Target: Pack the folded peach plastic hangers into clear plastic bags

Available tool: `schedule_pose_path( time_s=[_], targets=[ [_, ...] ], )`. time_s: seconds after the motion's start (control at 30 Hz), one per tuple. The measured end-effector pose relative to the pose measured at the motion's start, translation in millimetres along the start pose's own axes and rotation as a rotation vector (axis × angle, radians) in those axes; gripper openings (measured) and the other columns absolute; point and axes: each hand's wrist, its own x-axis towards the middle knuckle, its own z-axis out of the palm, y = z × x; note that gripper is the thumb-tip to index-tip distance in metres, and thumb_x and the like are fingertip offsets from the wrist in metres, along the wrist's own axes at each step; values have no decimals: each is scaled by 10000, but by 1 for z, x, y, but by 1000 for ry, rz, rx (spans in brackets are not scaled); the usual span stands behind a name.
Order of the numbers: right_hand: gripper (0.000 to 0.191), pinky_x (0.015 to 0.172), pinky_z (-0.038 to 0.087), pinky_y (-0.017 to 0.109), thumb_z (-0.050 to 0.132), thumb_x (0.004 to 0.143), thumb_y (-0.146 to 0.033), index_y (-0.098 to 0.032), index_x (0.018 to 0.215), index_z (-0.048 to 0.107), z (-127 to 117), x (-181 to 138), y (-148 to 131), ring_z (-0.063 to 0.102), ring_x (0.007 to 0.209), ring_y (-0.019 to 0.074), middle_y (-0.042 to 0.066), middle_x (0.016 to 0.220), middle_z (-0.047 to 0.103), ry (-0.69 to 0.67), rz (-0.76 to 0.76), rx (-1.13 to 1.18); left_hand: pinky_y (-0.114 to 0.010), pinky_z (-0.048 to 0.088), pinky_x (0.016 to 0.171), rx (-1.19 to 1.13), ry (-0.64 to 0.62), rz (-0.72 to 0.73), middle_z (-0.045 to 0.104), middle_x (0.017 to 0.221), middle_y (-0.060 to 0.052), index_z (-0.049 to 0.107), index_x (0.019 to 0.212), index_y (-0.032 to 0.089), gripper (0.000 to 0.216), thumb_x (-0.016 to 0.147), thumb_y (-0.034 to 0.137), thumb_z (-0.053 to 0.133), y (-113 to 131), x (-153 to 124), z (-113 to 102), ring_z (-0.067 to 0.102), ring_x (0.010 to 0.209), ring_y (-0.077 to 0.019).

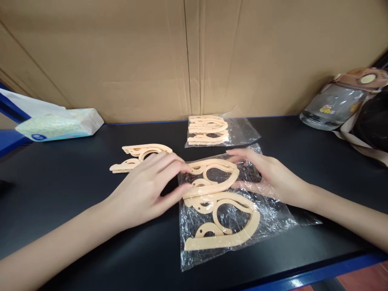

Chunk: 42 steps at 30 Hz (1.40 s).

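Note:
A clear plastic bag [266,226] lies on the black table in front of me, with flat peach-coloured folding hangers inside. One folded hanger [226,188] is in the upper part of the bag and another hanger [251,226] in the lower part. My left hand [157,184] grips the left end of the upper hanger through the film, thumb below and fingers above. From the right, my right hand [269,176] holds that hanger's curved end; its fingertips show partly behind shiny plastic. Beyond my left hand lies a loose folding hanger [125,165], partly covered by it.
A second clear bag of hangers [207,130] lies near the cardboard wall [145,60]. At the back left is a tissue pack [66,125]. A water bottle [336,101] with a strap stands back right, beside a dark object [374,121]. The table's blue edge [318,270] runs along the front.

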Motion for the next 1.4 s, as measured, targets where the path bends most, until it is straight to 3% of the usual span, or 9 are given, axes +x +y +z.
schedule_pose_path(
  time_s=[0.17, 0.47, 0.6, 0.7, 0.8, 0.87, 1.03, 1.27, 1.4],
  targets=[
    [607, 806, 588, 392, 595, 870, -535, -234, 1364, 410, -1, -2, -2, 654, 1075, 254, 102, 1225, 659, 23, 2, -67, -323, 389, 660, 0, -19, 66, 553, 792, -22, 496, 825, 194, 152, 908, 311, 546, 8, -1, -1, 484, 740, -182],
    [570, 870, 555, 414, 561, 909, -466, -226, 1391, 375, -1, -2, 0, 653, 1083, 241, 88, 1192, 682, 37, 3, -104, -304, 389, 650, 31, -27, -15, 547, 796, -18, 489, 834, 204, 137, 957, 250, 451, 1, -2, 1, 502, 751, -179],
    [587, 783, 567, 403, 555, 904, -462, -234, 1411, 366, -8, -3, 2, 693, 951, 242, 81, 1138, 712, 29, 61, -118, -361, 447, 803, 92, -16, -44, 618, 952, -50, 528, 952, 216, 134, 952, 338, 472, -9, -1, -12, 572, 914, -229],
    [571, 740, 563, 376, 569, 897, -422, -239, 1403, 377, -16, -4, 4, 704, 854, 225, 59, 1042, 740, 32, 100, -114, -438, 425, 986, 133, -47, -49, 576, 1253, -94, 512, 1197, 220, 429, 901, 530, 535, -27, -2, -25, 529, 1147, -296],
    [530, 730, 552, 343, 553, 902, -343, -227, 1395, 397, -23, -4, 5, 700, 814, 201, 29, 921, 740, 54, 120, -81, -507, 387, 1064, 162, -152, -107, 457, 1426, -109, 369, 1411, 201, 723, 870, 659, 513, -50, -8, -35, 431, 1297, -344],
    [512, 706, 542, 323, 542, 899, -301, -217, 1387, 415, -26, -4, 5, 691, 761, 183, 13, 863, 728, 70, 137, -75, -545, 391, 1056, 167, -240, -184, 451, 1435, -113, 293, 1466, 187, 779, 883, 669, 481, -66, -13, -38, 428, 1306, -353],
    [484, 665, 521, 299, 547, 881, -264, -202, 1350, 444, -30, -3, 3, 662, 695, 159, -10, 785, 700, 107, 148, -62, -550, 476, 976, 107, -313, -259, 532, 1384, -88, 344, 1454, 209, 817, 823, 672, 576, -93, -23, -42, 546, 1205, -346],
    [446, 672, 527, 308, 561, 884, -298, -216, 1311, 465, -31, -4, 3, 663, 708, 165, 1, 807, 703, 123, 146, -32, -429, 517, 944, 74, -282, -342, 596, 1324, -36, 409, 1427, 226, 690, 875, 613, 556, -93, -22, -45, 619, 1134, -291],
    [435, 642, 512, 304, 559, 895, -320, -217, 1309, 475, -32, -4, 4, 650, 691, 168, 1, 785, 687, 162, 153, -67, -418, 510, 938, 26, -280, -392, 588, 1321, -47, 420, 1415, 209, 713, 848, 609, 583, -91, -17, -46, 612, 1132, -300]
  ],
)
